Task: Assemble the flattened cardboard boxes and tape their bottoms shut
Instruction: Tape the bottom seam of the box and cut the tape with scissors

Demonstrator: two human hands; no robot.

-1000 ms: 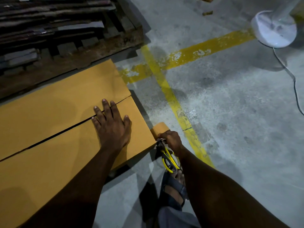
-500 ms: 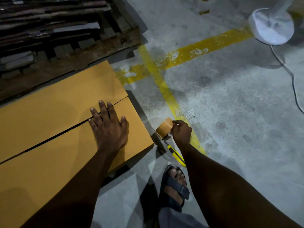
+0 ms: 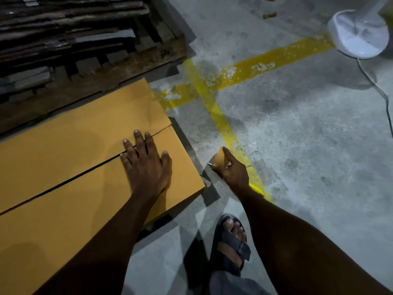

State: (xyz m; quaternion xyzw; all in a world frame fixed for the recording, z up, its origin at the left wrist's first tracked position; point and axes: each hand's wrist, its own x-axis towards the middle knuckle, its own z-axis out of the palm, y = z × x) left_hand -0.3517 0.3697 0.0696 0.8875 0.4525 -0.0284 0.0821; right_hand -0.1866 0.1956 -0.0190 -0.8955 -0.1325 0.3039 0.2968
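Note:
A brown cardboard box stands on the concrete floor at the left, its two bottom flaps folded shut with a dark seam running between them. My left hand presses flat on the flaps near the seam's right end, fingers spread. Just right of the box's corner, my right hand grips a roll of brown tape. A thin metal tip pokes out at the left of the roll. A yellow utility knife shows only as a sliver behind my right wrist.
A dark wooden pallet stacked with flattened cardboard stands behind the box. Yellow floor lines cross to the right. A white fan base with a cable sits at the far right. My sandalled foot is near the box's corner.
My right hand has lifted the tape roll up and away from near my foot to beside the box's corner. The yellow knife is now mostly hidden. My left hand stays pressed on the flaps.

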